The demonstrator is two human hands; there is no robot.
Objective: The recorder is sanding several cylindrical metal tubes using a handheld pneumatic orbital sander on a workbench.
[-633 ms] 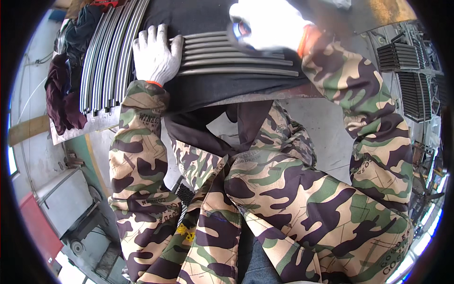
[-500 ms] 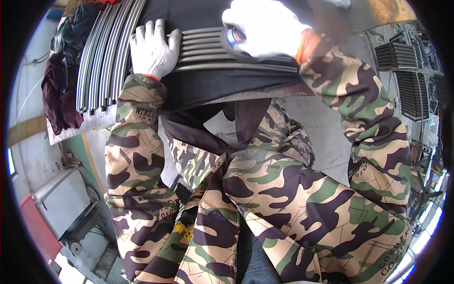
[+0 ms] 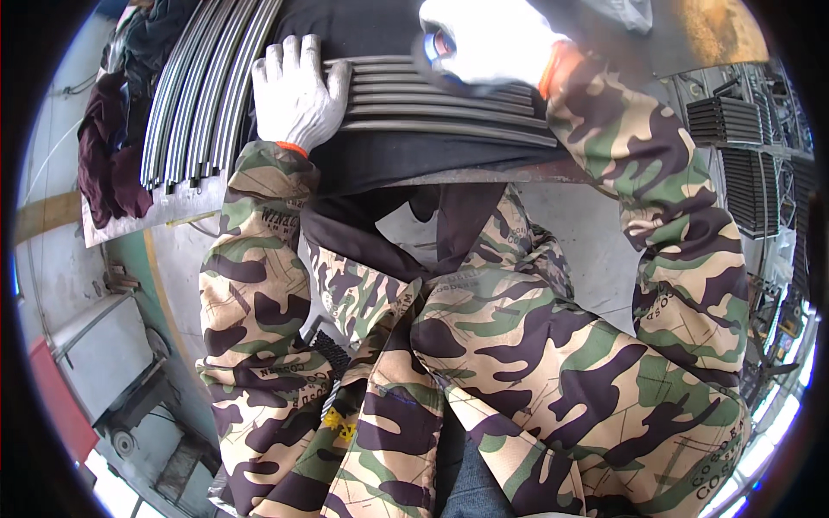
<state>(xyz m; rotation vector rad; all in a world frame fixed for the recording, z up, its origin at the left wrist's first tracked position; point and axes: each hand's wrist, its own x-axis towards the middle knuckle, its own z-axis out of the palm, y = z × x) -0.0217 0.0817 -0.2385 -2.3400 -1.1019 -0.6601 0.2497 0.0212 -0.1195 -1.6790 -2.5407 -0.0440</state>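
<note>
My left hand [image 3: 300, 99], in a white knitted glove, lies flat with fingers spread at the left ends of a row of dark metal tubes [image 3: 414, 101]. These tubes lie side by side on a black cloth [image 3: 380, 160]. Over their far right part, my gloved right hand [image 3: 492, 43] is closed round a disc-like thing [image 3: 439, 45] with a dark rim and a blue, white and red middle. The hand covers most of it and its edge is blurred, so its kind is unclear. Whether it touches the tubes I cannot tell.
Left of my left hand, more shiny metal tubes [image 3: 207, 95] lie lengthwise on the table. Dark crumpled clothing [image 3: 108, 164] hangs at the table's left edge. A brown-stained sheet [image 3: 721, 30] lies far right. Dark bars [image 3: 725, 121] are stacked on a rack beyond my right arm.
The view has shifted slightly, so the table and tubes sit differently in it. My left hand still lies flat at the tube ends; my right still holds the disc-like thing over the tubes.
</note>
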